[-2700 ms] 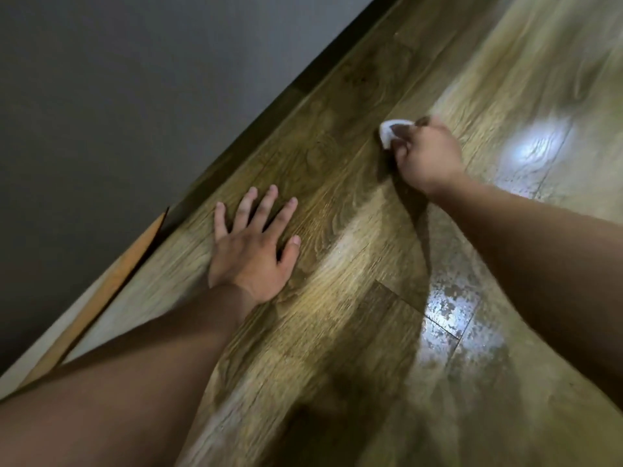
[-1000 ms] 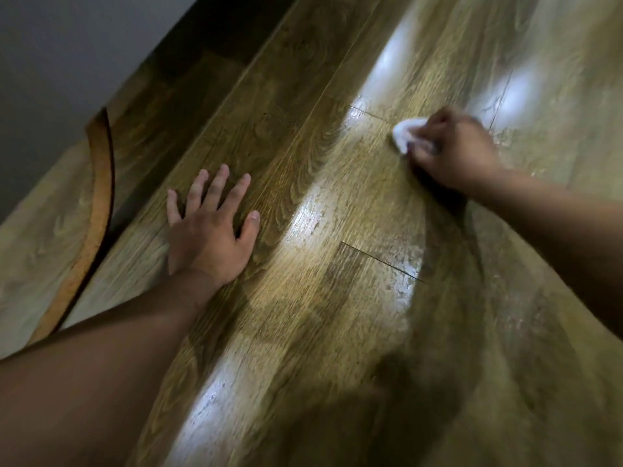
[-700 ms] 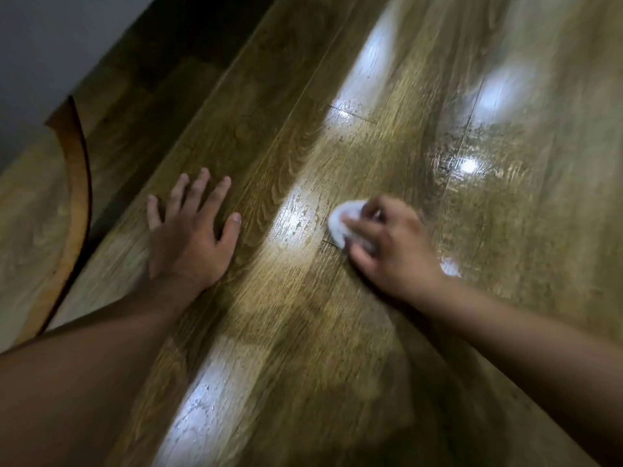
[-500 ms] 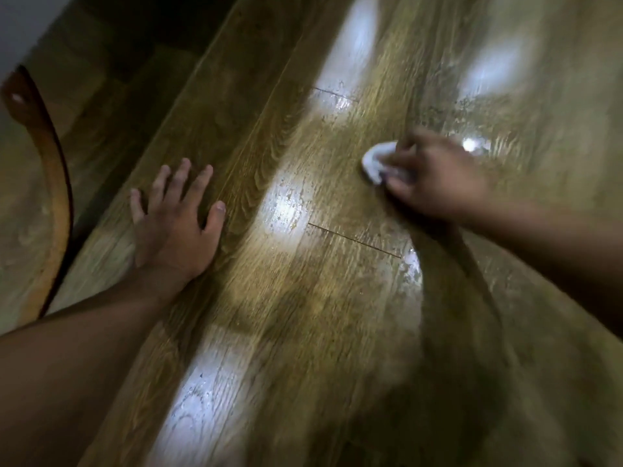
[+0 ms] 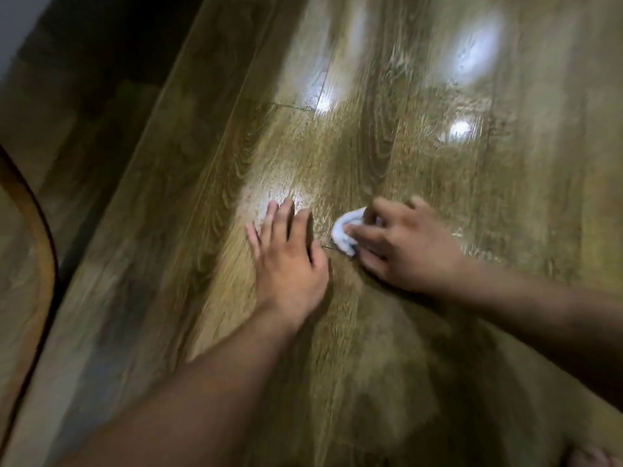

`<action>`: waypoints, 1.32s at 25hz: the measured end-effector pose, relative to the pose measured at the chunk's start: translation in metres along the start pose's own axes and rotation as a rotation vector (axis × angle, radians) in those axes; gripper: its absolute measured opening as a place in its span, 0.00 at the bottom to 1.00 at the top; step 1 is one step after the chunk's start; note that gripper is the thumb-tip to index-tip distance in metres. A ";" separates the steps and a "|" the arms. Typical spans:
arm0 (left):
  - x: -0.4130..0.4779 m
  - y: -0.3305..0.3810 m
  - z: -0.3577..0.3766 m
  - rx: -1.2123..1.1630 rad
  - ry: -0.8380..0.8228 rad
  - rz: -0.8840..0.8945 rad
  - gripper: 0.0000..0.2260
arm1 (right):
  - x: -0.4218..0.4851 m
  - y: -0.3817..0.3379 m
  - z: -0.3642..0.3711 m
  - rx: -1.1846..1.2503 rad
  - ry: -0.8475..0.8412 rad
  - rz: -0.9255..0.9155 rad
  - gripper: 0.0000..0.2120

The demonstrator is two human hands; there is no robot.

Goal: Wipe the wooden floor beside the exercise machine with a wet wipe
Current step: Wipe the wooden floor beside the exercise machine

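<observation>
The glossy wooden floor (image 5: 387,136) fills the view, with bright light reflections on its planks. My right hand (image 5: 408,251) grips a bunched white wet wipe (image 5: 345,232) and presses it on the floor at mid-frame. Only the wipe's left part shows past my fingers. My left hand (image 5: 288,257) lies flat on the floor with fingers straight, just left of the wipe and apart from it. The whole frame is motion-blurred.
A curved brown wooden piece (image 5: 37,251) runs down the left edge. A dark strip (image 5: 101,62) lies at the top left along the floor's edge, below a pale wall corner. Open floor stretches to the top right.
My left hand has shifted right, ending close to the wipe. My right hand has pulled the wipe back toward me and to the left. The view has swung.
</observation>
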State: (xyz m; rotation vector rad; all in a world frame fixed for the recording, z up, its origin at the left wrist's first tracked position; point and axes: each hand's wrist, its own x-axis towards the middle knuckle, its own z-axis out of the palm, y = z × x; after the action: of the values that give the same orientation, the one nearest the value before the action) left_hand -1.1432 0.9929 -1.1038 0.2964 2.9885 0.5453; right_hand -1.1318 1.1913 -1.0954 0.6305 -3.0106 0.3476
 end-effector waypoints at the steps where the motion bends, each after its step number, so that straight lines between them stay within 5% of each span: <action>1: -0.004 0.006 0.009 0.015 0.014 -0.033 0.25 | 0.013 0.025 -0.007 -0.066 0.008 0.009 0.15; 5: 0.001 0.003 0.018 0.151 0.020 -0.036 0.27 | 0.080 0.137 -0.035 -0.112 0.087 0.604 0.17; 7: 0.001 0.006 0.017 0.144 0.030 -0.037 0.27 | 0.083 0.123 -0.033 -0.011 0.102 0.724 0.15; 11: -0.002 0.006 0.017 0.139 0.035 -0.030 0.27 | 0.012 0.013 -0.002 0.131 0.031 0.420 0.14; 14: 0.000 0.006 0.016 0.152 0.029 -0.038 0.26 | -0.010 0.012 -0.001 0.037 -0.082 0.098 0.13; 16: 0.001 0.007 0.016 0.156 0.024 -0.032 0.26 | 0.014 0.044 -0.001 -0.037 -0.016 0.158 0.13; 21: 0.001 0.006 0.017 0.158 0.048 -0.031 0.26 | 0.074 0.093 -0.005 -0.019 0.120 0.659 0.16; 33: 0.001 0.007 0.018 0.155 0.072 -0.029 0.26 | -0.028 0.012 0.011 0.082 0.154 0.513 0.19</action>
State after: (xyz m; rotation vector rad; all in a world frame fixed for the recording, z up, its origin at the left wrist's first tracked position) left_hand -1.1412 1.0055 -1.1187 0.2495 3.1051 0.3289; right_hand -1.1109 1.2109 -1.1115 -0.1746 -2.9741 0.5118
